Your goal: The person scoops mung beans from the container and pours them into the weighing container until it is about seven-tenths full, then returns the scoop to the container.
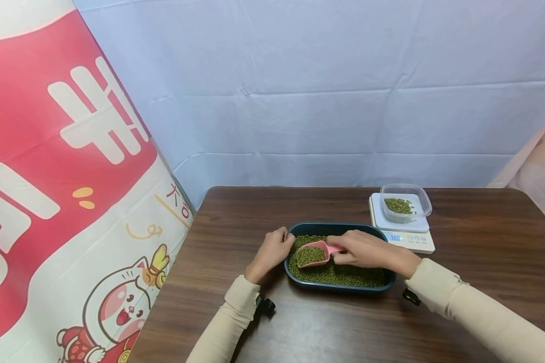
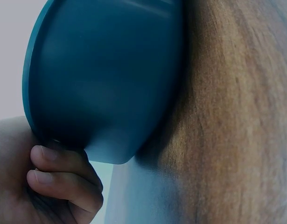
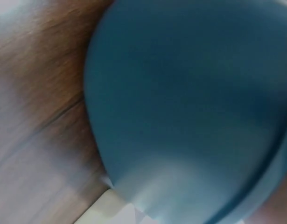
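Observation:
A dark teal oblong tub (image 1: pixel 340 287) of green mung beans (image 1: pixel 345 276) stands on the table. My left hand (image 1: pixel 272 251) grips the tub's left rim; in the left wrist view its fingers (image 2: pixel 64 184) curl at the rim beside the outer wall. Over the beans, my right hand (image 1: pixel 365 249) holds a pink scoop (image 1: pixel 328 249) by its handle. The scoop's bowl, pointing left, carries a heap of beans. The right wrist view is mostly filled by the tub's outer wall (image 3: pixel 180 102), and the scoop is hidden there.
Behind the tub to the right, a white kitchen scale (image 1: pixel 424 245) shows lit digits. On it sits a clear plastic container (image 1: pixel 406 189) with some beans inside. The brown wooden table (image 1: pixel 236 212) meets a pale cloth backdrop (image 1: pixel 300 126); a printed red-and-white cloth hangs at left.

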The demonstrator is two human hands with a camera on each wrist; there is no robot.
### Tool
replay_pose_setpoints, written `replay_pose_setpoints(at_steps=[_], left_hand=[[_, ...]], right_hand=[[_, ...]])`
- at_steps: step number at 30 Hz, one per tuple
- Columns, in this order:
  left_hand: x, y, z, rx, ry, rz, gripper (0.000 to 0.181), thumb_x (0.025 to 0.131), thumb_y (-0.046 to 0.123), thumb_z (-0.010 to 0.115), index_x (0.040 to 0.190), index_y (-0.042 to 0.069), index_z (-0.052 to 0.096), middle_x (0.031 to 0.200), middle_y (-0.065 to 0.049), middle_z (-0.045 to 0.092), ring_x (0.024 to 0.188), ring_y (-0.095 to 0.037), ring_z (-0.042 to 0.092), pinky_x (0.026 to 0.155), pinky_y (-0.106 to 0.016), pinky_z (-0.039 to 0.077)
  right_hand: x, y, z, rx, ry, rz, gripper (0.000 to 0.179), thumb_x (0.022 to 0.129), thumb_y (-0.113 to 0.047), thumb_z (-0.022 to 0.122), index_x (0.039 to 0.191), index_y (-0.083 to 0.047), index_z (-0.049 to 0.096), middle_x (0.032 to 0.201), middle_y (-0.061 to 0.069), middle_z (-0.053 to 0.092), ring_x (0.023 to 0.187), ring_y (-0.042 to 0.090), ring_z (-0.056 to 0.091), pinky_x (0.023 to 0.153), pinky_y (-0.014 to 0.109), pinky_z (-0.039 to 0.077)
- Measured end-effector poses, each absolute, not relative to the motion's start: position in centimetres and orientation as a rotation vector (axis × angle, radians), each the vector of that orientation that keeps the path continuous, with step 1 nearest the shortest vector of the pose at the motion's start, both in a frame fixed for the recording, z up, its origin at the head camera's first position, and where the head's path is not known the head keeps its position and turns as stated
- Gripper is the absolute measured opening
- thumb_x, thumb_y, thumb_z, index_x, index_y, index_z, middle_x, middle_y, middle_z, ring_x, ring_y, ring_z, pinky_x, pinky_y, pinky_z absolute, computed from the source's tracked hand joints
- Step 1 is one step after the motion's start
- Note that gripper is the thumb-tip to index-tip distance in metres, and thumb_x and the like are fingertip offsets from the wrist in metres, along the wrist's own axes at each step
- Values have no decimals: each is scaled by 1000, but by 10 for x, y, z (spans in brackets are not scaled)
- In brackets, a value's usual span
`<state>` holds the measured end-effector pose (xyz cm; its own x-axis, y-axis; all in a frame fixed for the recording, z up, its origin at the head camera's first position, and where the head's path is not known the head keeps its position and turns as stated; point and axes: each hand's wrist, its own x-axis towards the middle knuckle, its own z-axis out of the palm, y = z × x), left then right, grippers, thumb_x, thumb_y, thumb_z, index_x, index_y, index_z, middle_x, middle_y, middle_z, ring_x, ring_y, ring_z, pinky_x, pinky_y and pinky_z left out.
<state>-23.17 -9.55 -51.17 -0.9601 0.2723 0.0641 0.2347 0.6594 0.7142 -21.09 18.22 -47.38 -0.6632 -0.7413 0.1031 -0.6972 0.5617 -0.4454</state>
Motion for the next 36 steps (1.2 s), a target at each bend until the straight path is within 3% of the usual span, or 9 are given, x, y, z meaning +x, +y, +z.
replay_pose_setpoints(at_steps=[36], left_hand=[[-231, -96, -512, 428, 2798, 1199, 33, 109, 23, 47, 78, 16, 43, 65, 4, 38, 56, -11, 34, 58, -26, 34]], right_hand=[[-200, 210, -466, -1222, 2824, -785, 30, 87, -5, 66, 82, -28, 48, 65, -21, 30, 55, -7, 24, 54, 17, 25]])
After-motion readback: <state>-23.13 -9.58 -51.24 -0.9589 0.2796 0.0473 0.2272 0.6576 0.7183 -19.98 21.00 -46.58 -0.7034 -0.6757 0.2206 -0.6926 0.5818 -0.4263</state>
